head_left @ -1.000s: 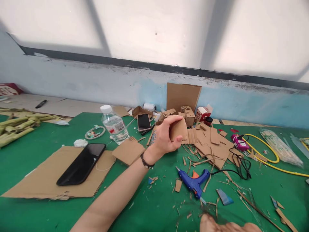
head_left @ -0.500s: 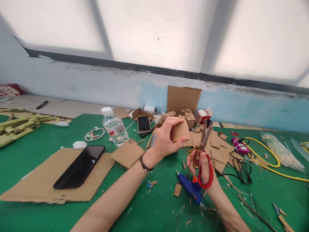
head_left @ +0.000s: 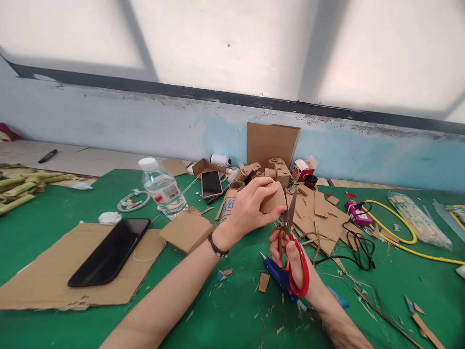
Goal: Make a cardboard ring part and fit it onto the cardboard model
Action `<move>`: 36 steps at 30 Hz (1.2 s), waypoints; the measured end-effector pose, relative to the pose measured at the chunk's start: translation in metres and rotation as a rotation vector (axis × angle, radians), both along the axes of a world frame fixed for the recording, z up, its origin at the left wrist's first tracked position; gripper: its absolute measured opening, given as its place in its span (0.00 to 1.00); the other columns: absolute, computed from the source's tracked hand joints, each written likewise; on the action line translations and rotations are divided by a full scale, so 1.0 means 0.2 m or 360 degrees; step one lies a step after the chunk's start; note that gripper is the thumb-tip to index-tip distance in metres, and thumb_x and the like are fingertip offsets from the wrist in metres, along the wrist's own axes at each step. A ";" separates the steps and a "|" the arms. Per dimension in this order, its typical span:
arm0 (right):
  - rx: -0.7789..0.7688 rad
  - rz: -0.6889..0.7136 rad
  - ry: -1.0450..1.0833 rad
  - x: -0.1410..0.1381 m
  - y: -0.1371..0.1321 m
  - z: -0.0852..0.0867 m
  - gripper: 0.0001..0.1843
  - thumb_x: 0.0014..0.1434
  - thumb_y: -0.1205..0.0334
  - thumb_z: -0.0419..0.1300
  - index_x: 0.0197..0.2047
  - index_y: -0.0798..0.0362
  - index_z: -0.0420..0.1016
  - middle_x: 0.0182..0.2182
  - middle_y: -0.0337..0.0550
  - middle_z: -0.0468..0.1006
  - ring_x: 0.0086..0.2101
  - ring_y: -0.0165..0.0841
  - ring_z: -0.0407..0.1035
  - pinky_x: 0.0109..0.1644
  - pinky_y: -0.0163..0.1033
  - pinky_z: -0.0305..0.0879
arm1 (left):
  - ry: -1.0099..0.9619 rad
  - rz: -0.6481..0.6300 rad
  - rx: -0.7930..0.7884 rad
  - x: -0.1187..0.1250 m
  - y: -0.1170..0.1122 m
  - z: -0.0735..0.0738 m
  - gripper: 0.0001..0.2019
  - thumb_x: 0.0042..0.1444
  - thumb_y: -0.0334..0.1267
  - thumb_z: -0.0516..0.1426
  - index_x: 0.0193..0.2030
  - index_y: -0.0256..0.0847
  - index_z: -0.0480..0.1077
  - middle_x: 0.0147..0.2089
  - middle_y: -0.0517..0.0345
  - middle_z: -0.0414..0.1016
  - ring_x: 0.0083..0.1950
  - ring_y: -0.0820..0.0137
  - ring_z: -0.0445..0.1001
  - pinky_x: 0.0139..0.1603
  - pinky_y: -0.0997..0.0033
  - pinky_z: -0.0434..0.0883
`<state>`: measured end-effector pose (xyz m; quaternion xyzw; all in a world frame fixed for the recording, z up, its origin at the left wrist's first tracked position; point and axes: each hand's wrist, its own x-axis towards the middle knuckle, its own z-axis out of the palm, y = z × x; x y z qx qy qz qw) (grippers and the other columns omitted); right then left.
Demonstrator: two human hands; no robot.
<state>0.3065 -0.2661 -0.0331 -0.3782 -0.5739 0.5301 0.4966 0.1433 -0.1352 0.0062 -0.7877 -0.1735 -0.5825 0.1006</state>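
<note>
The left hand (head_left: 249,206) grips a brown cardboard piece (head_left: 274,198) above the green desk (head_left: 218,325). The right hand (head_left: 296,261) holds metal scissors with a red handle loop (head_left: 288,224), blades parted and pointing upward, just beside the piece's right edge. A blue glue gun (head_left: 276,274) lies below.

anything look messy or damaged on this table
Mainly litter: small brown cardboard scraps lie strewn over the green tabletop, near the blue plastic glue gun. The flat brown cardboard sheet under the large black phone has a ragged near edge. The clear, white-capped plastic bottle looks tilted, though that may be lens distortion.
</note>
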 end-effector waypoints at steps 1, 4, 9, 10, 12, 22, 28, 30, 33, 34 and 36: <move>-0.0019 0.0016 0.0004 0.00 0.00 -0.01 0.39 0.69 0.17 0.49 0.48 0.47 0.67 0.28 0.33 0.61 0.27 0.33 0.55 0.34 0.42 0.53 | -0.0006 0.0005 -0.0017 0.00 0.00 0.00 0.21 0.71 0.51 0.64 0.64 0.45 0.70 0.59 0.42 0.81 0.58 0.56 0.84 0.56 0.56 0.82; -0.0055 0.0042 0.0027 0.01 -0.01 -0.03 0.35 0.71 0.20 0.51 0.48 0.47 0.67 0.29 0.32 0.60 0.28 0.33 0.54 0.33 0.41 0.52 | -0.0022 -0.0006 -0.0066 0.00 0.00 0.00 0.21 0.71 0.50 0.64 0.64 0.45 0.70 0.60 0.42 0.81 0.59 0.55 0.83 0.58 0.54 0.82; -0.0090 0.0043 0.0096 0.02 -0.02 -0.08 0.32 0.73 0.23 0.54 0.47 0.47 0.66 0.31 0.34 0.62 0.28 0.31 0.52 0.31 0.39 0.51 | -0.0055 -0.0021 -0.0034 -0.01 0.01 0.00 0.22 0.69 0.49 0.66 0.64 0.45 0.71 0.60 0.41 0.81 0.59 0.55 0.83 0.58 0.55 0.82; -0.0098 0.0039 0.0105 0.02 -0.01 -0.09 0.32 0.73 0.23 0.54 0.47 0.47 0.67 0.31 0.34 0.63 0.28 0.31 0.52 0.30 0.38 0.51 | -0.0060 -0.0019 -0.0033 -0.01 0.01 0.00 0.22 0.69 0.49 0.66 0.64 0.45 0.71 0.60 0.41 0.81 0.59 0.55 0.83 0.58 0.55 0.82; -0.0103 0.0020 0.0131 0.01 -0.01 -0.09 0.32 0.72 0.23 0.56 0.46 0.47 0.67 0.30 0.34 0.63 0.27 0.30 0.52 0.30 0.38 0.50 | -0.0049 -0.0012 -0.0035 -0.01 0.01 0.00 0.22 0.69 0.48 0.67 0.64 0.45 0.71 0.60 0.41 0.81 0.59 0.55 0.83 0.58 0.55 0.82; -0.0099 -0.0004 0.0135 0.02 0.01 -0.11 0.35 0.70 0.22 0.57 0.48 0.49 0.71 0.29 0.32 0.62 0.26 0.29 0.53 0.29 0.38 0.50 | -0.0052 0.0068 -0.0044 0.00 0.01 0.00 0.21 0.68 0.46 0.67 0.63 0.44 0.71 0.60 0.41 0.81 0.59 0.55 0.83 0.59 0.54 0.82; -0.0100 -0.0037 0.0120 0.02 0.01 -0.12 0.35 0.69 0.21 0.58 0.47 0.47 0.73 0.28 0.33 0.63 0.25 0.30 0.52 0.28 0.39 0.50 | -0.0005 0.0077 -0.0029 0.00 0.01 0.00 0.21 0.69 0.48 0.66 0.63 0.45 0.71 0.59 0.42 0.81 0.59 0.56 0.84 0.58 0.55 0.83; -0.0112 -0.0037 0.0143 0.02 0.02 -0.13 0.34 0.69 0.22 0.58 0.47 0.47 0.73 0.28 0.33 0.63 0.25 0.30 0.52 0.28 0.39 0.50 | 0.0015 0.0059 -0.0024 0.00 0.01 0.00 0.22 0.68 0.48 0.67 0.64 0.45 0.71 0.60 0.43 0.82 0.59 0.56 0.84 0.59 0.55 0.82; -0.0140 -0.0036 0.0175 0.02 0.02 -0.14 0.32 0.71 0.24 0.59 0.47 0.46 0.73 0.29 0.33 0.63 0.25 0.30 0.52 0.27 0.39 0.49 | 0.0016 0.0060 0.0012 0.00 0.01 0.00 0.21 0.68 0.48 0.66 0.63 0.46 0.72 0.60 0.43 0.82 0.58 0.55 0.84 0.59 0.56 0.82; -0.0151 -0.0033 0.0189 0.02 0.02 -0.14 0.32 0.71 0.24 0.59 0.47 0.47 0.73 0.28 0.33 0.62 0.25 0.30 0.51 0.27 0.39 0.48 | 0.0023 0.0066 0.0029 0.00 0.02 0.00 0.21 0.68 0.49 0.66 0.63 0.46 0.72 0.59 0.43 0.82 0.58 0.55 0.84 0.58 0.56 0.82; -0.0171 -0.0024 0.0219 0.02 0.01 -0.15 0.31 0.72 0.25 0.58 0.46 0.47 0.73 0.27 0.32 0.60 0.24 0.30 0.50 0.26 0.38 0.47 | 0.0048 0.0080 0.0054 -0.01 0.02 0.00 0.21 0.68 0.49 0.66 0.63 0.45 0.72 0.59 0.43 0.83 0.58 0.55 0.85 0.57 0.56 0.82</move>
